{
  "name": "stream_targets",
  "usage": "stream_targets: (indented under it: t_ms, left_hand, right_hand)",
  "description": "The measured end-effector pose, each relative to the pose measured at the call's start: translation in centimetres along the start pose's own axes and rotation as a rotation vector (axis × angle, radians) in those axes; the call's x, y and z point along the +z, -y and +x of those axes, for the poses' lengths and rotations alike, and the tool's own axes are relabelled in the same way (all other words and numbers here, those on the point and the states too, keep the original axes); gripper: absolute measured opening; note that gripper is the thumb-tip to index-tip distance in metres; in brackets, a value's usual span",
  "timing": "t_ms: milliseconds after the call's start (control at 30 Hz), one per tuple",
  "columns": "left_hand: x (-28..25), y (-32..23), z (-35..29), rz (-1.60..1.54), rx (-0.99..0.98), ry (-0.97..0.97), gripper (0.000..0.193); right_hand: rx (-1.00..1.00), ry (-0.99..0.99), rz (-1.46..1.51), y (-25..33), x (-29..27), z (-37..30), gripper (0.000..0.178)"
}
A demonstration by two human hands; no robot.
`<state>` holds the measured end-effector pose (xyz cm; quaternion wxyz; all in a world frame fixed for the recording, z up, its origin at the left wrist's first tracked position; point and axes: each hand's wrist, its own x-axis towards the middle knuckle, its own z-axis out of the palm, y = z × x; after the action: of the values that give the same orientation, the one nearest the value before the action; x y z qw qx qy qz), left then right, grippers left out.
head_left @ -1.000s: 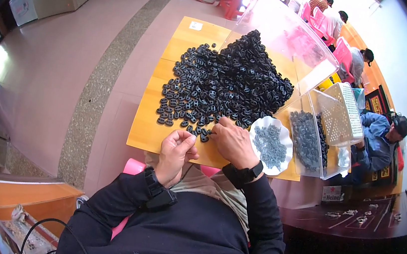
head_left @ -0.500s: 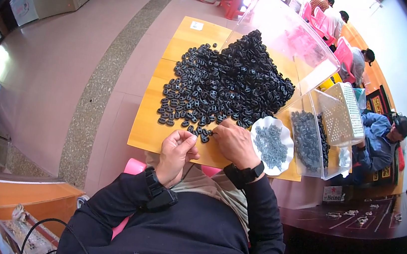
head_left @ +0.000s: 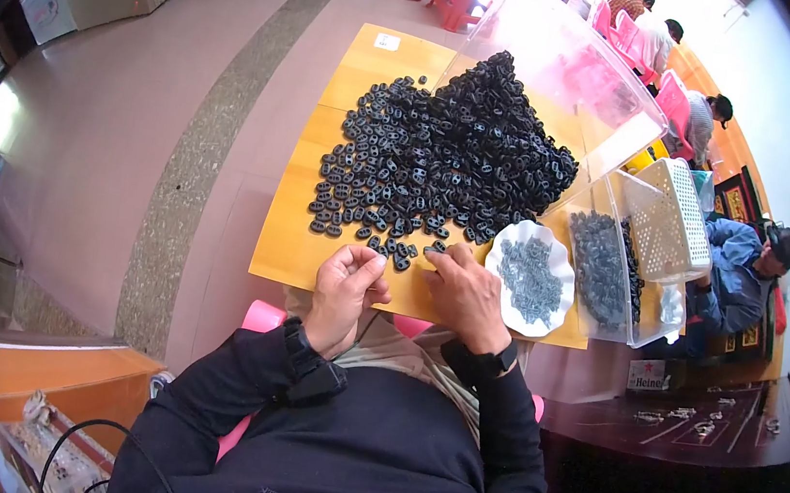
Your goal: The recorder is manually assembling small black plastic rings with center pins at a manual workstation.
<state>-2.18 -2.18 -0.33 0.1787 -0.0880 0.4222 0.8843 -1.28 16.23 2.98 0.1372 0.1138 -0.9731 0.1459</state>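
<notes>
A wide pile of small black oval pieces with two holes (head_left: pixel 465 147) covers much of the wooden table (head_left: pixel 277 253). Several loose ones lie at its near edge. Thumb and forefinger of my left hand (head_left: pixel 348 292) are pinched together just short of these; whatever is between them is too small to make out. My right hand (head_left: pixel 469 294) reaches over the table, its bent fingertips at a single black two-holed piece (head_left: pixel 436 248). Beside that hand, a white scalloped dish (head_left: pixel 558 309) holds many small, clear-grey parts (head_left: pixel 530 274).
Right of the dish stands a clear plastic bin (head_left: pixel 644 324) with grey and black parts. A cream perforated basket (head_left: pixel 667 214) rests on it. A large clear tub (head_left: pixel 610 159) lies tipped behind the pile. Another person (head_left: pixel 743 272) sits at the right; others sit farther back.
My right hand has shifted slightly right and toward me, away from the loose pieces, with a black piece now showing at its fingertips. The left hand stays pinched in nearly the same place.
</notes>
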Motion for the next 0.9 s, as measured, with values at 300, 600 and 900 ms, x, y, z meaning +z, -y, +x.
stream_targets:
  t_ms: [300,600,900]
  left_hand:
    - [0.2,0.0,-0.1,0.000,0.002,-0.005,0.010]
    - [0.1,0.0,-0.1,0.006,0.005,-0.008,0.010]
    - [0.2,0.0,0.0,0.014,0.006,-0.009,0.009]
  right_hand:
    - [0.027,-0.031,0.031,-1.7,1.3,-1.1,0.009]
    - [0.014,-0.007,-0.028,-0.6,1.3,0.0,0.017]
    - [-0.020,-0.020,0.035,0.3,0.0,-2.6,0.022]
